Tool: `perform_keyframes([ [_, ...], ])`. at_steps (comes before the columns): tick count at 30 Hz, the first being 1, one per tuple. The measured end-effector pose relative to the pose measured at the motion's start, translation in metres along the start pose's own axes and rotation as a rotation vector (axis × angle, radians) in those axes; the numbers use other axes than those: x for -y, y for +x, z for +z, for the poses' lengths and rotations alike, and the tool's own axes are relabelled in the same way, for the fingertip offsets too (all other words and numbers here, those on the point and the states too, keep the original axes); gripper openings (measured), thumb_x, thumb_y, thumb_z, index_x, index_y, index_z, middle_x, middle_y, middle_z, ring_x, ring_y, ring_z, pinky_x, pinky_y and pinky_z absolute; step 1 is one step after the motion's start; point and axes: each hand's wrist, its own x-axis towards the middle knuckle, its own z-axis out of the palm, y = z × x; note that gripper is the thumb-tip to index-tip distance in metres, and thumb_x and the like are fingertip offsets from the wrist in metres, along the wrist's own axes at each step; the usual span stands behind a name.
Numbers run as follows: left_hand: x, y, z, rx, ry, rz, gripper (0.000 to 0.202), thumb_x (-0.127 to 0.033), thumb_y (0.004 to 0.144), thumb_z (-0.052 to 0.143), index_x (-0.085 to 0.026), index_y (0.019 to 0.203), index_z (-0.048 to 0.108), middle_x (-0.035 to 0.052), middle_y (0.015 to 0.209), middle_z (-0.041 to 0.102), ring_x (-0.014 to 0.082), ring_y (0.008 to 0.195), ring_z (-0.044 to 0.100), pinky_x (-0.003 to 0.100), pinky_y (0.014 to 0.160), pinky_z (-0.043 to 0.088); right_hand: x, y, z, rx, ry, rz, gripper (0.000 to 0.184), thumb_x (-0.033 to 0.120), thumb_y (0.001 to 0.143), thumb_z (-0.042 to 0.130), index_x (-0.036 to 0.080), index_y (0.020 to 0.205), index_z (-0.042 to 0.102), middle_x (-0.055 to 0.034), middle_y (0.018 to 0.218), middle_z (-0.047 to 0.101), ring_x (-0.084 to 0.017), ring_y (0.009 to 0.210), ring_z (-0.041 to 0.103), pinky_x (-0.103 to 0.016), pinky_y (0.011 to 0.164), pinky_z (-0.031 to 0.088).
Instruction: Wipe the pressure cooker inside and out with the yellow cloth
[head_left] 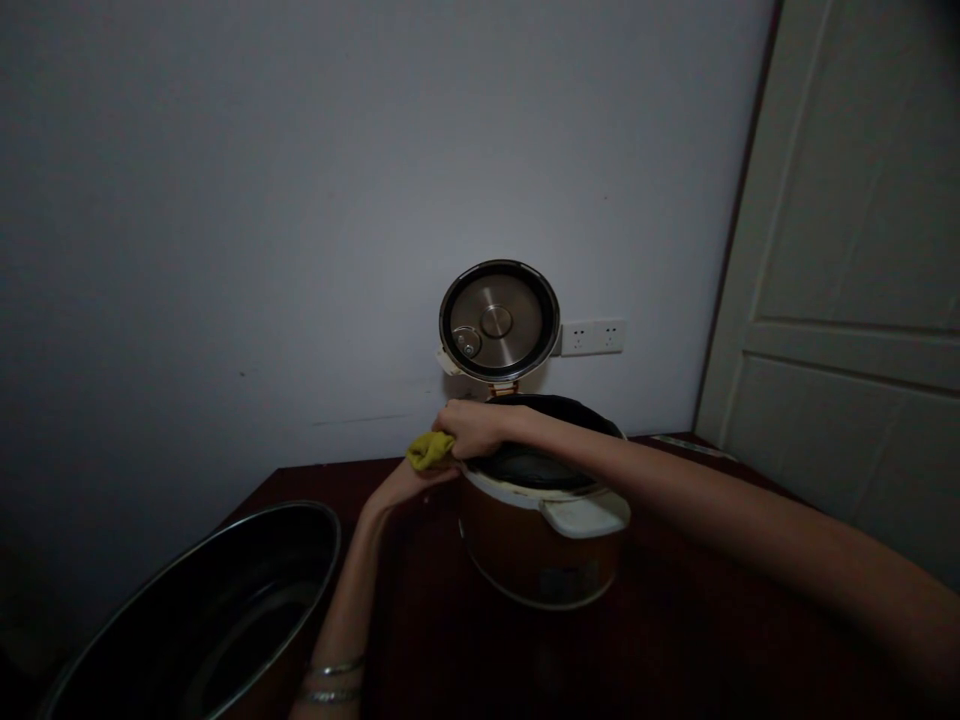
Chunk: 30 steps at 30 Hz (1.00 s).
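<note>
A rice cooker [525, 560] with a brown body and a white rim stands on the dark red table. Its round lid [496, 322] is tipped up against the wall, showing a metal inner plate. My right hand [474, 428] reaches across the opening to the left rim, its fingers closed on a yellow-green cloth [430, 451]. Below the cloth, my left hand [405, 487] is at the cooker's left side. Its fingertips are hidden by the cloth and the cooker, so its grip does not show. The dark inside of the cooker is partly covered by my right forearm.
A large dark basin [202, 610] with a shiny rim stands at the front left, close to my left forearm. Wall sockets [592, 338] sit right of the lid. A pale panelled door [847, 300] is at the right. The table [450, 640] meets the wall behind.
</note>
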Motion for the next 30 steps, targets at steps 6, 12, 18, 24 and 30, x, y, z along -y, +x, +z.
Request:
perform_keyframes([
  [6, -0.01, -0.005, -0.001, 0.09, -0.022, -0.025, 0.067, -0.047, 0.072, 0.068, -0.016, 0.127, 0.044, 0.0047, 0.092, 0.06, 0.0085, 0.055, 0.05, 0.02, 0.041, 0.039, -0.023, -0.04, -0.031, -0.308, 0.281, 0.0, 0.03, 0.022, 0.071, 0.061, 0.01, 0.099, 0.061, -0.006, 0.086, 0.065, -0.016, 0.074, 0.058, -0.022, 0.06, 0.039],
  [12, -0.016, -0.006, -0.003, 0.137, -0.013, -0.02, 0.074, -0.047, 0.074, 0.067, -0.016, 0.134, 0.039, 0.005, 0.09, 0.058, 0.0108, 0.057, 0.052, 0.021, 0.042, 0.04, -0.011, -0.103, -0.034, -0.47, 0.082, 0.104, 0.03, 0.005, 0.066, 0.054, 0.015, 0.094, 0.063, -0.0051, 0.087, 0.066, -0.015, 0.077, 0.057, -0.026, 0.068, 0.039],
  [18, -0.014, -0.004, -0.004, 0.13, 0.029, -0.016, 0.069, -0.048, 0.074, 0.064, -0.014, 0.13, 0.043, 0.0046, 0.087, 0.059, 0.0101, 0.056, 0.05, 0.022, 0.043, 0.04, 0.036, -0.134, 0.039, -0.267, 0.089, -0.111, 0.041, 0.0, 0.069, 0.051, 0.012, 0.107, 0.063, -0.0121, 0.107, 0.067, -0.021, 0.102, 0.06, -0.033, 0.087, 0.046],
  [24, -0.013, -0.005, -0.006, 0.133, 0.048, -0.001, 0.068, -0.047, 0.076, 0.062, -0.016, 0.133, 0.043, 0.0059, 0.091, 0.061, 0.0095, 0.054, 0.05, 0.022, 0.044, 0.041, 0.03, -0.187, 0.056, -0.35, 0.181, -0.08, 0.057, -0.006, 0.067, 0.045, 0.011, 0.119, 0.06, -0.0136, 0.124, 0.062, -0.019, 0.12, 0.053, -0.035, 0.104, 0.042],
  [30, -0.013, -0.006, -0.005, 0.135, -0.002, -0.014, 0.07, -0.045, 0.075, 0.065, -0.019, 0.136, 0.041, 0.0066, 0.095, 0.062, 0.0098, 0.056, 0.051, 0.021, 0.044, 0.04, 0.027, -0.206, 0.06, -0.457, 0.21, -0.064, 0.061, -0.006, 0.067, 0.043, 0.016, 0.122, 0.057, -0.0121, 0.123, 0.063, -0.019, 0.117, 0.057, -0.036, 0.099, 0.047],
])
